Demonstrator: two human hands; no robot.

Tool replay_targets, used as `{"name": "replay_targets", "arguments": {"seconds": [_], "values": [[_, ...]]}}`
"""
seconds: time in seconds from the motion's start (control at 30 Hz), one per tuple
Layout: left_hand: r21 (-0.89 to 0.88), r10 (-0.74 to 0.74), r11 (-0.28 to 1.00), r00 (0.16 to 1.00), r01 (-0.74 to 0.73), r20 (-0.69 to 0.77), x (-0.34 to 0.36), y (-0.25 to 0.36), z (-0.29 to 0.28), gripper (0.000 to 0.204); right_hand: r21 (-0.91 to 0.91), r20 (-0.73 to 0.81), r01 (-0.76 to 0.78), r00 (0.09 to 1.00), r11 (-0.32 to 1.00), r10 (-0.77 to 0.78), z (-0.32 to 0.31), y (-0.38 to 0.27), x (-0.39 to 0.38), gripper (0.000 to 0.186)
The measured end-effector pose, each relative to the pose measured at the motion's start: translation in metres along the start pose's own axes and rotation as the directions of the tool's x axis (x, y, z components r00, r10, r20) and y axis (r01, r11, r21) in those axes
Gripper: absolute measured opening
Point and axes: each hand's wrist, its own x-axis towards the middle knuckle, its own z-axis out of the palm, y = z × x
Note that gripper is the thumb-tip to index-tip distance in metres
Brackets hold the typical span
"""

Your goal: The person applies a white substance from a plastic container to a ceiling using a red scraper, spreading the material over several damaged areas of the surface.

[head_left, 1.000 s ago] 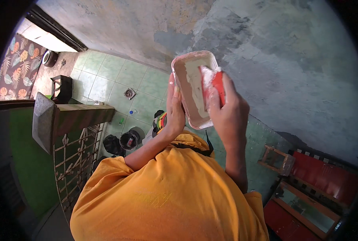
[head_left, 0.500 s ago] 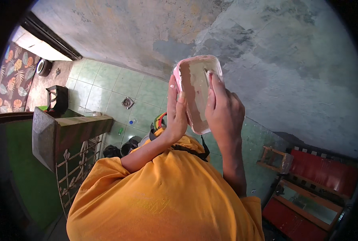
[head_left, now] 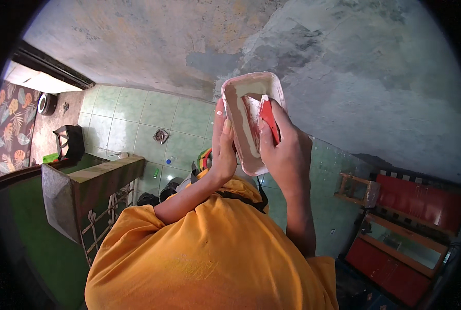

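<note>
Nearest: the person's orange shirt (head_left: 209,258), both forearms raised in front of the patched plaster wall (head_left: 344,62).

Left hand (head_left: 223,150) grips the side of a pale rectangular tub (head_left: 246,124), thumb on its rim, holding it up and tilted. The tub's inside is smeared with whitish paste.

Right hand (head_left: 287,150) is closed round a red-handled scraper (head_left: 267,119), its blade down inside the tub against the paste.

Judgement: this looks like the loading step, paste being gathered onto the blade. The next move would call for a steady tub and a level blade so nothing drops.

Farther down: green floor tiles (head_left: 137,119) with small items lying near a round drain (head_left: 161,136), too small to identify. No labels readable. Red cabinet (head_left: 411,227) at right; leaf-patterned cloth (head_left: 8,124) far left.
</note>
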Motion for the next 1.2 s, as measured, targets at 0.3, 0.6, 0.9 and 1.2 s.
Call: {"name": "replay_targets", "arguments": {"seconds": [0.3,0.6,0.9,1.2], "values": [[0.094,-0.026,0.995,0.999,0.024,0.020,0.006,-0.004,-0.001,0.063,0.075,-0.020,-0.038,0.999,0.996,0.040,0.004,0.000,-0.010,0.039],[0.142,-0.073,0.988,0.996,0.064,0.058,0.002,-0.004,0.002,0.060,0.151,-0.024,-0.119,0.992,0.981,0.124,0.010,0.012,-0.016,0.038],[0.152,-0.076,0.986,0.994,0.064,0.076,-0.004,-0.010,0.002,0.061,0.243,-0.081,-0.209,0.969,0.947,0.234,0.004,0.033,-0.028,0.037],[0.291,-0.115,0.950,0.993,0.109,0.003,-0.003,-0.002,-0.001,0.061,0.878,0.029,-0.314,0.787,0.361,0.616,-0.005,0.093,-0.042,0.027]]}}
